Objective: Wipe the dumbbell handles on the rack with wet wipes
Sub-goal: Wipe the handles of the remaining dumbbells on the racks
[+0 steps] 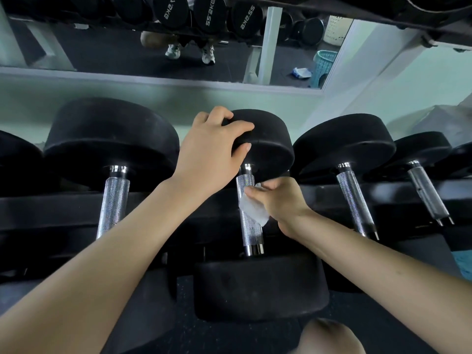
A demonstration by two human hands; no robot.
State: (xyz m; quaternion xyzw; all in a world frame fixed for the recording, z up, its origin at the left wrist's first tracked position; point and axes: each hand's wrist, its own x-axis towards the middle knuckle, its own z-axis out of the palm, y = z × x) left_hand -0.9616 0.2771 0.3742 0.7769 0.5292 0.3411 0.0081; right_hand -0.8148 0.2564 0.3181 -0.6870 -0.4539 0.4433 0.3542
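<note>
Middle dumbbell lay across the black rack [51,213], pointing away from the camera.

Handle [252,235]: chrome, fine cross-hatched knurling, smooth polished collars at both ends. Far head [273,152] and near head [260,287]: thick round discs, matte black, rubber-like finish with faint scuffs.

Left grip [212,152]: spread wide, fingers curled over the top rim of the far head, thumb pressed on its side wall. It gripped that head.

Right grip [278,200]: closed on a white wet wipe [254,212], crumpled and folded, with the thumb laid across the top. The wipe was pressed to the right side of the handle at about mid-length. Knurling stood bare above and below the wipe.

Edges and room:
- Larger dumbbell [112,200] on the left and another dumbbell [355,198] on the right had the same knurled handles, both well apart from the wiped one.
- A duller, narrower handle [426,192] lay further right.
- Open gaps ran on both sides of the wiped handle, down to the rack rails.
- The heads crowded closer than the handles; the far head sat just beside its neighbours.
- The near head was at the front, above dark speckled floor [184,302].
- A mirror [127,52] ran along the wall behind the rack.
</note>
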